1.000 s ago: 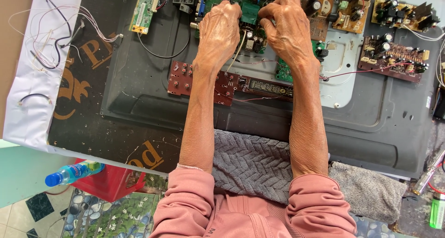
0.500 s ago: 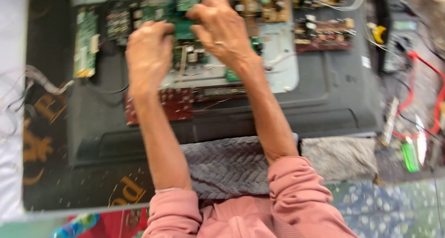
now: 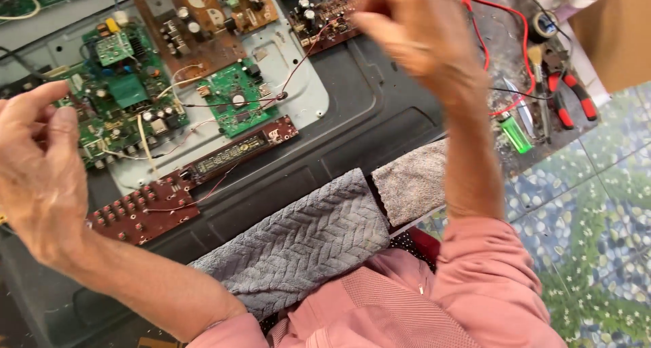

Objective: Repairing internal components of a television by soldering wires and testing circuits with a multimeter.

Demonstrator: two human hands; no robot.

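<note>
Fingers of the left hand [image 3: 37,178], at the left edge of the frame, curl loosely with thumb and forefinger apart, gripping nothing, raised beside the green power board [image 3: 125,93]. At top centre, the right hand [image 3: 413,39] is blurred; whether its bent fingers pinch anything cannot be told, though it hangs just by the small brown board [image 3: 322,19]. One dark-red button board [image 3: 146,212] lies lower left. Two grey towels [image 3: 305,236] sit at centre, one green lighter [image 3: 515,132] right.
</note>
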